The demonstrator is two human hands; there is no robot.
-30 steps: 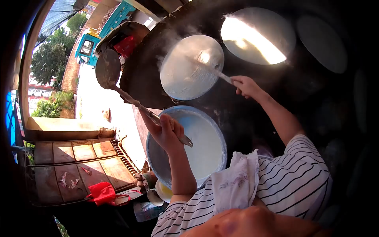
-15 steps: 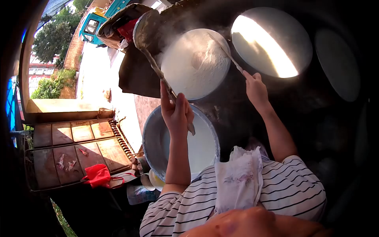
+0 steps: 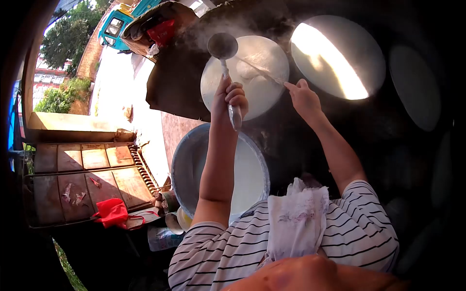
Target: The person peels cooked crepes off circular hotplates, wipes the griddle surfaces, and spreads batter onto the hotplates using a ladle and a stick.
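Gripping a ladle by its handle, the left hand has its fingers wrapped tightly around it, with the bowl beyond the fist and the handle's end sticking out below. In view, the bowl overlaps the left rim of a round pot; how high it hangs above that rim I cannot tell. The right hand is at the pot's right side, its fingers clamped on the end of a thin stick, one finger reaching forward along it. The stick slants across the pot's white contents, which look uneven and steam; whether its tip dips in is hard to tell.

Nearer the body stands a bucket holding something white, and the left forearm passes over it. Right of the pot lies a large pale disc crossed by a bright band of sun, with a dimmer one beyond, in shadow. A cloth hangs at the front of a striped shirt. Off to the left, a red bag rests on the edge of a brown tabletop.
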